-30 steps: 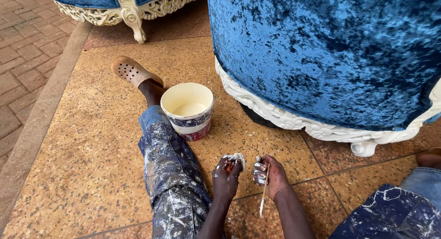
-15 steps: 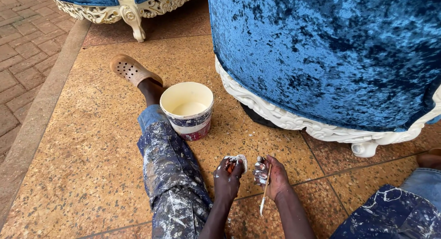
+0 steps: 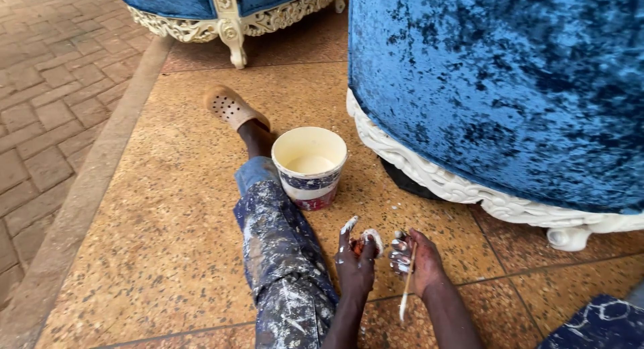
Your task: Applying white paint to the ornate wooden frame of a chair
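Head view, the only one. The person sits on a speckled terrazzo floor (image 3: 168, 208) with the left leg stretched forward in paint-spattered trousers (image 3: 278, 255) and a perforated tan clog (image 3: 231, 107) on the foot.

The left hand (image 3: 355, 262) is raised in front of the body, fingers partly curled, closed around a small pale object, seemingly a rag or pad (image 3: 372, 240), smeared white and red; its exact nature cannot be told. The index finger points upward and is coated in white paint.

The right hand (image 3: 416, 262) sits just beside the left, nearly touching it. Its fingers are folded around a thin paintbrush (image 3: 406, 288), whose pale handle runs down past the wrist toward the viewer. The bristle end is hidden among the fingers. The fingertips carry white paint.

A cream plastic paint bucket (image 3: 310, 166) stands upright on the floor, touching the left shin, ahead of both hands. It holds cream-white paint, low in the container.

To the right, close to the bucket, stands a blue velvet armchair (image 3: 496, 87) with a carved white base trim (image 3: 436, 178) and a white foot (image 3: 569, 238). A second blue seat with a cream carved frame (image 3: 228, 17) stands well apart, at the top. Brick paving (image 3: 47, 87) lies to the left beyond a stone kerb (image 3: 94, 181).
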